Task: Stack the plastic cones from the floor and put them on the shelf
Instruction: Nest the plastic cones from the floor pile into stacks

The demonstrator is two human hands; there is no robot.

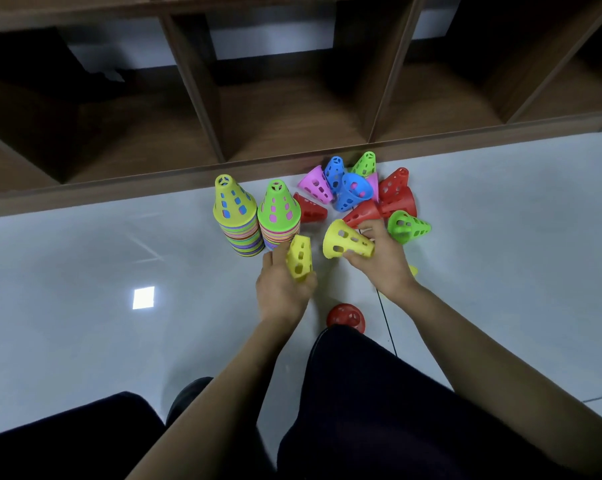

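Two yellow cones are held just above the floor. The left yellow cone [300, 259] sits in the left hand [284, 289], whose fingers curl round its wall. The right yellow cone [348, 241] lies sideways in the right hand [386, 263], which pinches it near the narrow end, with the wide mouth turned toward the other cone.

They look like thin, perforated plastic: light, slightly springy and smooth enough to slip. A hold on the wall, or a fingertip hooked in a hole, should serve best. Nesting them probably calls for lining up the axes, not for force.

Just beyond the left hand stand two tall stacks, a yellow-topped stack [235, 220] and a green-topped stack [278, 216], side by side and seemingly touching. To their right a loose pile [358, 192] of red, blue, pink and green cones lies tumbled near the front edge of the shelf [154, 181]. One red cone [346, 317] rests on the floor [85, 271] by the person's knee.
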